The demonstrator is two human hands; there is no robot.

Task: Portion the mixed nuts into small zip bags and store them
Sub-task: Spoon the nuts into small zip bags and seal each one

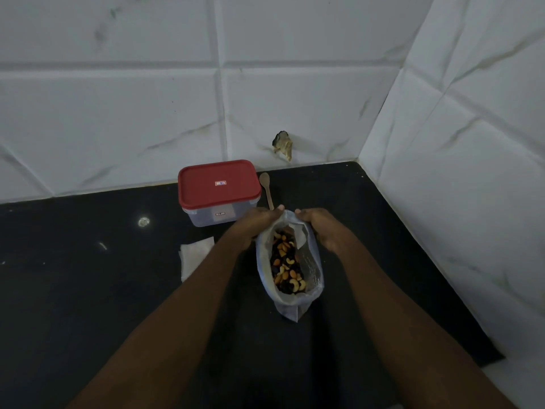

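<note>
Spanning the lower view, the dark desk [88, 290] carries everything. Beyond the left hand [253, 225], near its fingertips, stands a closed red-lidded container [219, 187]. Between both hands stands the big nut bag [312, 270], upright, mouth spread wide, mixed nuts [284, 267] showing inside. The left hand pinches the rim on its side; the right hand [320, 228] grips the opposite rim. Beside the left wrist, on its outer side, lies a pale flat stack, probably the small zip bags [194, 255]. A wooden spoon [267, 190] lies just beyond the fingertips, beside the container. Step judged: opening the supply, no portion made yet. The next move likely needs one hand freed for spoon or zip bag, the other steadying the rim.
</note>
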